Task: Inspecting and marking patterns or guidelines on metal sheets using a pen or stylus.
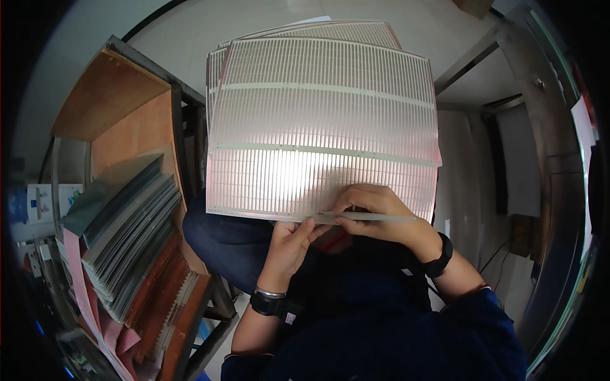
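Head | both hands (289, 241) (375, 213) grasping slotted panel (318, 133) | sheet rack (127, 235) left, pale floor (190, 32)

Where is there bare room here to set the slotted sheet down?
Free: pale floor behind the sheets, and right of the slotted sheet by the metal frame. Crowded: the rack at left, packed with stacked panels, and the lap under both hands.

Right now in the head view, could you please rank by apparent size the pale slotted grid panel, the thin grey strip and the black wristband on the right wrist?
1. Pale slotted grid panel, largest by far.
2. Thin grey strip.
3. Black wristband; shorter than the strip but thicker, so these two are close.
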